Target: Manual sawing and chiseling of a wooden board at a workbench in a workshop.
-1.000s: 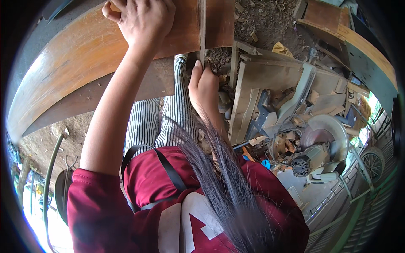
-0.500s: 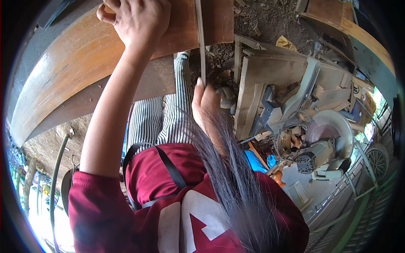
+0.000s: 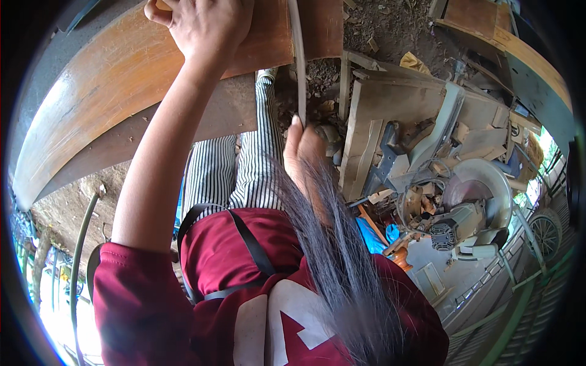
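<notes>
At the top of the frame, the left hand [image 3: 204,24] presses flat, fingers together, on a curved brown wooden board [image 3: 122,104]. At centre, the right hand [image 3: 305,152] is clamped on a thin pale strip [image 3: 298,55] running upward beside the board's edge.

The left hand [image 3: 204,27] lies flat on the wide brown board [image 3: 122,104], and that board fills the way to the left. The right hand [image 3: 305,152] holds a thin strip [image 3: 298,61] that stands just beside the board's edge. Hair [image 3: 342,268] hangs over the right arm. To the right, a wooden bench [image 3: 390,104] and a round saw machine [image 3: 476,201] crowd the ground. Some bare dirt [image 3: 390,24] shows near the top.
</notes>
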### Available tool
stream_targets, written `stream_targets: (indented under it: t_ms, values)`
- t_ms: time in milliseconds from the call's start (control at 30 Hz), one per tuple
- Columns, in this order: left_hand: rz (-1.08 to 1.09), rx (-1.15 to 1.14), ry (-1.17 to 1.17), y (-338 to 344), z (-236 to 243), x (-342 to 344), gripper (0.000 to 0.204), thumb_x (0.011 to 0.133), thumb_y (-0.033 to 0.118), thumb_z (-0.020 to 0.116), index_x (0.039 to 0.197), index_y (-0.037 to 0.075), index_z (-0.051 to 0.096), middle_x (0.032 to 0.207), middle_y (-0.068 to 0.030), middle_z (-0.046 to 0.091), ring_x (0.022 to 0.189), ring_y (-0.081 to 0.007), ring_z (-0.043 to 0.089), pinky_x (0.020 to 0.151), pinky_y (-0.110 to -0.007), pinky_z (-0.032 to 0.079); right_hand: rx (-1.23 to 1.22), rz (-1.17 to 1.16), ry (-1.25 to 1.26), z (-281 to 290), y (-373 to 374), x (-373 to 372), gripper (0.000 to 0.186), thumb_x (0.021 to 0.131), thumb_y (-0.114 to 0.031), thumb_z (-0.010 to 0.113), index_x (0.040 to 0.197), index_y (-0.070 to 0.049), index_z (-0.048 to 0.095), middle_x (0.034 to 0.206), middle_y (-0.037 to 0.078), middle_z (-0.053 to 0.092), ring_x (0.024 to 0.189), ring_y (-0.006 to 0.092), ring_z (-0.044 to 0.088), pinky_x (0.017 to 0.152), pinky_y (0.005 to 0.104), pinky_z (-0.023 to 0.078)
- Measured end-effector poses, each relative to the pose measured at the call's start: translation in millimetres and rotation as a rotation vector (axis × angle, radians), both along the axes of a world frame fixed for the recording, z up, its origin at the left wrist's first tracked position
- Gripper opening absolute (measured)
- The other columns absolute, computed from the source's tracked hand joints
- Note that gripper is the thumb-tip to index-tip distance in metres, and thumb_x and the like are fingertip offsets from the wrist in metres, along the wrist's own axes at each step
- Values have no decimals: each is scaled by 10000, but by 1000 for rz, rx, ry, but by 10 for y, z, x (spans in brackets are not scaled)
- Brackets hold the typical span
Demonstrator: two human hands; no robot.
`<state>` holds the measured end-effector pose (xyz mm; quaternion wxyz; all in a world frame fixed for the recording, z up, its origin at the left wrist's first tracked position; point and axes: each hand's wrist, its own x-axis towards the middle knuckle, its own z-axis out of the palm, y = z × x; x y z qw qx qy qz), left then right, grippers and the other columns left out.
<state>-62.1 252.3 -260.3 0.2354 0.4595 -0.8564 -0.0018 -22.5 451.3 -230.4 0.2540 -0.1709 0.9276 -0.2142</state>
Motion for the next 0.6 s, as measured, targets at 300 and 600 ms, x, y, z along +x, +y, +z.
stream_targets:
  t_ms: [300,600]
  values:
    - [3,-3,8,-15,-4,-6,296,797,215,409,1014,15,439,1158,-180,385,1144,-305,289,916,-432,179,-338,-70,-137,-297,-125,-228,275,859,-152,429,660,32,473,461,164,477,419,304,520,376,359,367]
    - [-3,-21,4,-16,-13,20,300,792,206,417,1015,7,440,1158,-181,381,1137,-307,294,912,-427,184,-469,-49,-32,-660,-37,-175,194,846,-138,441,737,15,490,530,155,503,453,300,522,413,344,378]
